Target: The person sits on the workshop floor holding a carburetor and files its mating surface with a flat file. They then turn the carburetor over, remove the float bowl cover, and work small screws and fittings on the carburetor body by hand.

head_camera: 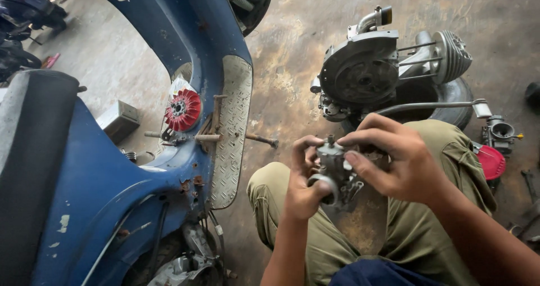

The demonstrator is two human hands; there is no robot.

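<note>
Head view: both hands (304, 179) (394, 162) grip carburetor (336, 170), fingers curled, between scooter (112, 196) and engine (365, 75).

This is a scooter repair workshop. The stained, oil-darkened concrete floor (292, 55) fills the twelve o'clock area. At nine o'clock stands a stripped blue metal scooter body (112, 185) with a ribbed aluminium footplate (232, 128). At one o'clock sits a removed grey engine with finned cylinder (388, 66); a loose grey carburettor (499, 133) lies at three o'clock.

carburettor (336, 170): mostly hidden by both hands | blue scooter body (101, 207): cut off at left edge
</note>
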